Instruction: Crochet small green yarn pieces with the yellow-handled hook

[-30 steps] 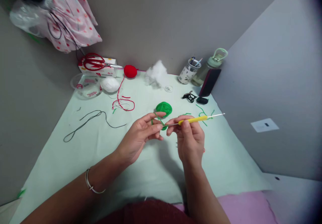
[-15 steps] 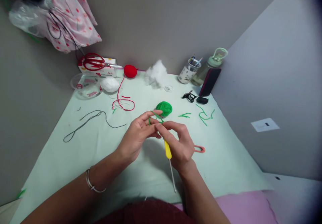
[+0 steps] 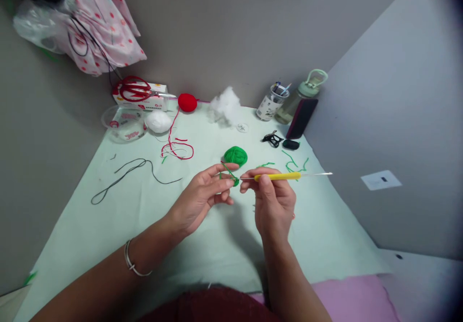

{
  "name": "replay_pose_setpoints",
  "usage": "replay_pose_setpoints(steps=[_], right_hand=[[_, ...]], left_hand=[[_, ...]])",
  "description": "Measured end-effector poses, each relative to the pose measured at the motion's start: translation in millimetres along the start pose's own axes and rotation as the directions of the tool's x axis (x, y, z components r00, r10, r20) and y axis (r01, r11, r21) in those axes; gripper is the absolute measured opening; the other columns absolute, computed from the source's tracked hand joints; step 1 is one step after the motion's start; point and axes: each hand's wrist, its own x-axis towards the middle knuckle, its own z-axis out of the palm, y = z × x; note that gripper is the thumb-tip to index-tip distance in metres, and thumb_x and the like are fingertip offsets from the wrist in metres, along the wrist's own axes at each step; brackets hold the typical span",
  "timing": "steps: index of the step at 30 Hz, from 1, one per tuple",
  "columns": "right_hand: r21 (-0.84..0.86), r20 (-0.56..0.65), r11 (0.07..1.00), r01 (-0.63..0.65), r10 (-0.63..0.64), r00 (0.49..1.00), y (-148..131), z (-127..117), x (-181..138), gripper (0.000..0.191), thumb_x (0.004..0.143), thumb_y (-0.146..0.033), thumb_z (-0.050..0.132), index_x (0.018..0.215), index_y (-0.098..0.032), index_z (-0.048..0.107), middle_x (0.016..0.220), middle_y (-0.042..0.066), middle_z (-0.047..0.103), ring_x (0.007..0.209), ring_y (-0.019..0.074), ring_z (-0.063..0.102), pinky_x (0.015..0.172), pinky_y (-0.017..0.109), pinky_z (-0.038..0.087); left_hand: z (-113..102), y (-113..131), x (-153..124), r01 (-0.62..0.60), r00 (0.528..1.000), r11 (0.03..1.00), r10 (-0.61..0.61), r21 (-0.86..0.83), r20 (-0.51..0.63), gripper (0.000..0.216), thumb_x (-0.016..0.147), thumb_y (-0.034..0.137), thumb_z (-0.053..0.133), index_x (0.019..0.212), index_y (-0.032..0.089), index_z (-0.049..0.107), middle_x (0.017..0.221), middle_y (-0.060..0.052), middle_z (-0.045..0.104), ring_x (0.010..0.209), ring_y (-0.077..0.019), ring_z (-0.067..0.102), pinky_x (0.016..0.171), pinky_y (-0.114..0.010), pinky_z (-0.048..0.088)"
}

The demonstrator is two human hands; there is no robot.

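Observation:
My right hand [image 3: 273, 201] grips a yellow-handled crochet hook [image 3: 280, 176] that lies level, its metal tail pointing right and its tip at the green yarn. My left hand [image 3: 202, 194] pinches a small piece of green crochet work [image 3: 235, 182] between thumb and fingers, with a green strand looped over the index finger. That strand runs back to the green yarn ball [image 3: 236, 156] lying on the pale green cloth [image 3: 108, 220] just beyond my fingers.
At the back are a red yarn ball [image 3: 187, 102], white yarn ball [image 3: 158, 121], stuffing [image 3: 224, 105], red scissors [image 3: 134, 89] on a box, a plastic tub [image 3: 123, 123], a pen jar [image 3: 270, 103], a bottle [image 3: 300, 95] and a phone [image 3: 302, 118]. Black cord [image 3: 123, 173] lies left; green scraps [image 3: 294, 165] lie right.
My right hand has swung the hook from pointing down toward me back to level, tip at the green yarn. The left hand has barely moved.

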Motion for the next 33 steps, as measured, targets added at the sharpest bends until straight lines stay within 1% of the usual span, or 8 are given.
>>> replay_pose_setpoints(steps=[3, 6, 9, 13, 16, 21, 24, 33], right_hand=[[-0.048, 0.025, 0.999, 0.018, -0.017, 1.0, 0.1, 1.1, -1.7, 0.019, 0.101, -0.034, 0.062, 0.098, -0.022, 0.076, 0.096, 0.005, 0.077, 0.074, 0.0154, 0.07, 0.069, 0.033, 0.062], [-0.046, 0.063, 0.999, -0.013, 0.016, 0.998, 1.7, 1.8, -0.9, 0.019, 0.1, -0.035, 0.064, 0.098, -0.022, 0.077, 0.096, 0.006, 0.078, 0.073, 0.0153, 0.068, 0.068, 0.032, 0.061], [0.049, 0.031, 0.996, -0.071, 0.07, 0.997, 4.4, 1.8, 2.3, 0.018, 0.098, -0.036, 0.067, 0.096, -0.022, 0.078, 0.091, 0.004, 0.078, 0.068, 0.0136, 0.067, 0.065, 0.03, 0.059], [0.195, 0.034, 0.972, -0.129, 0.125, 0.992, 4.1, 2.9, 6.7, 0.017, 0.096, -0.037, 0.07, 0.094, -0.022, 0.078, 0.087, 0.004, 0.077, 0.063, 0.0123, 0.066, 0.059, 0.027, 0.058], [0.231, 0.051, 0.961, -0.151, 0.143, 0.988, 1.0, 4.6, 7.9, 0.018, 0.095, -0.038, 0.072, 0.092, -0.022, 0.079, 0.085, 0.004, 0.076, 0.061, 0.0116, 0.065, 0.055, 0.026, 0.057], [0.237, 0.048, 0.966, -0.106, 0.098, 0.994, -4.8, 7.3, 5.3, 0.017, 0.096, -0.036, 0.07, 0.092, -0.022, 0.08, 0.085, 0.003, 0.077, 0.061, 0.0107, 0.066, 0.057, 0.024, 0.057], [0.209, 0.03, 0.976, -0.054, 0.048, 0.998, -7.1, 8.3, 1.9, 0.017, 0.098, -0.034, 0.068, 0.093, -0.023, 0.079, 0.087, 0.004, 0.078, 0.063, 0.0117, 0.069, 0.06, 0.026, 0.059], [0.11, 0.041, 0.994, 0.023, -0.027, 0.999, -3.7, 4.8, -6.0, 0.019, 0.104, -0.031, 0.059, 0.099, -0.023, 0.076, 0.096, 0.004, 0.076, 0.07, 0.0126, 0.072, 0.066, 0.029, 0.061]], left_hand=[[1.0, -1.8, 0.1, -0.006, 1.0, 1.0, 0.006, 0.025, -0.001, 0.036, 0.083, 0.025, 0.083, 0.117, 0.019, 0.075, 0.076, 0.003, 0.059, 0.063, -0.0079, 0.048, 0.065, -0.024, 0.048], [2.0, -2.2, 0.5, -0.017, 1.0, 0.999, 0.017, 0.04, 0.006, 0.034, 0.083, 0.025, 0.083, 0.115, 0.019, 0.076, 0.079, 0.001, 0.062, 0.061, -0.0072, 0.047, 0.065, -0.024, 0.048], [2.8, -1.3, 0.7, -0.043, 0.999, 0.997, 0.043, 0.06, 0.009, 0.036, 0.083, 0.023, 0.083, 0.117, 0.019, 0.075, 0.084, 0.0, 0.065, 0.063, -0.0072, 0.049, 0.065, -0.024, 0.049], [3.1, 1.2, -0.6, -0.093, 0.996, 0.989, 0.092, 0.115, 0.016, 0.04, 0.083, 0.023, 0.083, 0.122, 0.019, 0.072, 0.103, -0.006, 0.07, 0.081, -0.013, 0.061, 0.066, -0.024, 0.052], [4.1, 3.8, -2.8, -0.124, 0.992, 0.98, 0.123, 0.156, 0.015, 0.04, 0.083, 0.026, 0.084, 0.12, 0.02, 0.072, 0.101, -0.004, 0.068, 0.08, -0.0127, 0.062, 0.067, -0.025, 0.052], [5.7, 6.8, -6.3, -0.165, 0.985, 0.971, 0.172, 0.174, -0.024, 0.034, 0.082, 0.029, 0.085, 0.113, 0.022, 0.074, 0.093, 0.001, 0.062, 0.065, -0.0074, 0.058, 0.067, -0.025, 0.052], [5.3, 6.6, -7.7, -0.189, 0.978, 0.963, 0.203, 0.194, -0.054, 0.031, 0.084, 0.028, 0.083, 0.113, 0.022, 0.075, 0.094, 0.002, 0.06, 0.065, -0.0065, 0.057, 0.068, -0.025, 0.053], [5.8, 6.4, -11.5, -0.215, 0.973, 0.948, 0.23, 0.234, -0.037, 0.03, 0.086, 0.029, 0.079, 0.115, 0.021, 0.073, 0.091, 0.003, 0.058, 0.065, -0.0063, 0.06, 0.069, -0.024, 0.053]])
